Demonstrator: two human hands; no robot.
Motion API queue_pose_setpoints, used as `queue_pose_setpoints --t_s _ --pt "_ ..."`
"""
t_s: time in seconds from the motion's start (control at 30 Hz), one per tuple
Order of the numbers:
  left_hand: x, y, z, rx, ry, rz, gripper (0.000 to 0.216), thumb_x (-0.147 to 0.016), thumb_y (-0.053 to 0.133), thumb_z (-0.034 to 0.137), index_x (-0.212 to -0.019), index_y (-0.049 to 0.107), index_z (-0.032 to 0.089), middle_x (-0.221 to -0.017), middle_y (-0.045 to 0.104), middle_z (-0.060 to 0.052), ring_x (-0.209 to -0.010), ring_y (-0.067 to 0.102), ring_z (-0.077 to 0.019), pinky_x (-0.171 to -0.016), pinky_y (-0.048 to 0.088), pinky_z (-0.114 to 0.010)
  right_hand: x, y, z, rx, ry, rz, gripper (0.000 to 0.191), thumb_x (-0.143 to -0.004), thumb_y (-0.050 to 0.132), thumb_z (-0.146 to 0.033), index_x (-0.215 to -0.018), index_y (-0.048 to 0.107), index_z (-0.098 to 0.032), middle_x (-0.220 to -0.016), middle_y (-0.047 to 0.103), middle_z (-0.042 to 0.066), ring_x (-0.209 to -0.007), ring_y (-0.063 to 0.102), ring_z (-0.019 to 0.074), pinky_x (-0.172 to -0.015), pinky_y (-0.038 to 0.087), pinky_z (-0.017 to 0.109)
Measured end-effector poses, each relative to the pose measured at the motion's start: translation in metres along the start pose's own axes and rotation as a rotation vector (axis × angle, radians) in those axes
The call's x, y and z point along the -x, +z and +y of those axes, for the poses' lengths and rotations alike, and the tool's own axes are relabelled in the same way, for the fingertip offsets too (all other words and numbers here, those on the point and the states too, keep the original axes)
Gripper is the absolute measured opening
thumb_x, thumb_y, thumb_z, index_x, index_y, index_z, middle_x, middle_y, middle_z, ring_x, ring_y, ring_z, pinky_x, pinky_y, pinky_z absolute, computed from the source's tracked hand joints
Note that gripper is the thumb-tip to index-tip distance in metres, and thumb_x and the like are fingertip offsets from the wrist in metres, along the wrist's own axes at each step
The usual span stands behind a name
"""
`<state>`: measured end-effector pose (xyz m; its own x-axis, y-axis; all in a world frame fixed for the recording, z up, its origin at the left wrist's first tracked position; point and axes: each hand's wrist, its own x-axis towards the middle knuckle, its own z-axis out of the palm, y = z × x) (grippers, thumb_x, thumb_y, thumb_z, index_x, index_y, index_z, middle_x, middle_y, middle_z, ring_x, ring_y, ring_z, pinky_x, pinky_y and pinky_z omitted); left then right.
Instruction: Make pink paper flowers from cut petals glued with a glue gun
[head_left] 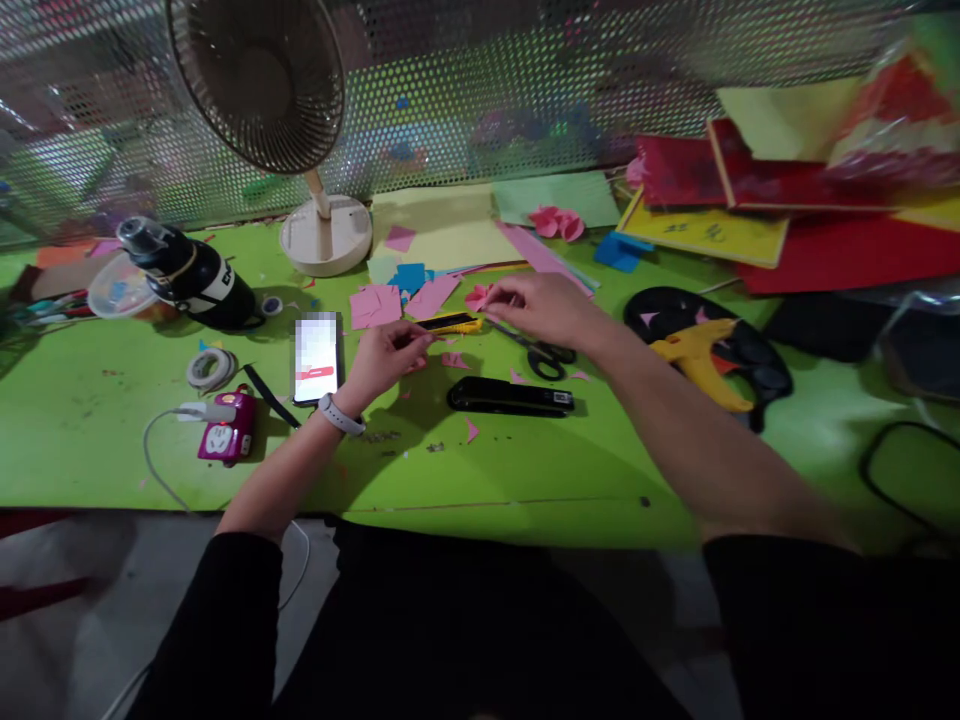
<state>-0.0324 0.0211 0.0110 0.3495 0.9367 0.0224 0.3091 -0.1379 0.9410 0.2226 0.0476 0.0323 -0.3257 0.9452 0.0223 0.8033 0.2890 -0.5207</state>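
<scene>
My left hand [391,358], with a pale band on its wrist, is closed in a pinch over the green table. Whatever its fingertips hold is too small to name. My right hand [536,305] pinches a small pink paper flower [478,297] by its edge. Between the hands lies a yellow and black utility knife [456,324]. Black-handled scissors [551,360] rest under my right hand. A black stapler [510,397] lies nearer to me, with pink paper scraps [454,360] about it. Pink paper pieces [375,305] lie just beyond my left hand.
On the left are a phone [316,358], a magenta plug adapter [227,428], a tape roll [210,370], a black bottle [196,280] and a fan [322,240]. A yellow glue gun [701,360] lies right, below stacked coloured sheets [832,245]. Another pink paper flower [556,222] sits behind.
</scene>
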Motion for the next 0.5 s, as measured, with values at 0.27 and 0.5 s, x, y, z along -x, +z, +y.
queue_pose_setpoints --t_s 0.27,0.5 --pt "0.006 -0.021 -0.019 -0.312 -0.165 -0.001 0.022 -0.085 0.068 0.033 -0.071 0.067 0.016 -0.060 0.066 -0.006 -0.049 0.057 -0.0133 -0.051 0.047 -0.029 -0.027 0.017 0.025 0.196 0.133 -0.035 0.033 -0.081 0.066 -0.039 -0.110 0.069 -0.024 -0.095 0.074 0.009 -0.079 0.063 0.0264 -0.062 0.042 0.034" --pt "0.005 -0.014 -0.043 -0.471 -0.033 0.086 0.022 -0.078 0.075 0.039 -0.077 0.065 0.019 -0.066 0.065 -0.006 -0.059 0.059 -0.0191 -0.059 0.049 -0.034 -0.034 0.020 0.025 0.207 0.126 0.041 0.042 -0.078 0.068 -0.041 -0.115 0.065 -0.020 -0.085 0.074 0.009 -0.070 0.062 0.0250 -0.059 0.042 0.033"
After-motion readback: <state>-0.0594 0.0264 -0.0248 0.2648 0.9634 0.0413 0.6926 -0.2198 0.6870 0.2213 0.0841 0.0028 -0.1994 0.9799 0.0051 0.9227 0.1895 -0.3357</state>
